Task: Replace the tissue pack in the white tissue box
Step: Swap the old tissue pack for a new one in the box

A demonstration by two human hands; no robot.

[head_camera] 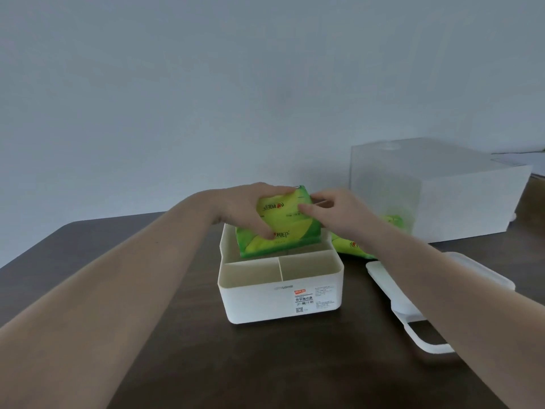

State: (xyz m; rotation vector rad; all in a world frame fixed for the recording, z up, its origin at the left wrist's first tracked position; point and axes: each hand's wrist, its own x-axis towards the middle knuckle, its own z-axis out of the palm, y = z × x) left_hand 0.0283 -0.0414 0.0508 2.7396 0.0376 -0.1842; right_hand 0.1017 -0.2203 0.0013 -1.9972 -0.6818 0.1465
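A white tissue box stands open on the dark table, with two small front compartments and a large rear one. A green and yellow tissue pack is tilted, its lower edge inside the rear compartment. My left hand grips the pack's left side, thumb on its face. My right hand pinches the pack's upper right edge. A second green pack lies on the table behind my right wrist, partly hidden. The box's white lid rests on the table to the right, under my right forearm.
A large translucent white container stands at the back right. The dark brown table ends against a plain pale wall. A loose white handle-like part lies by the lid near the right front.
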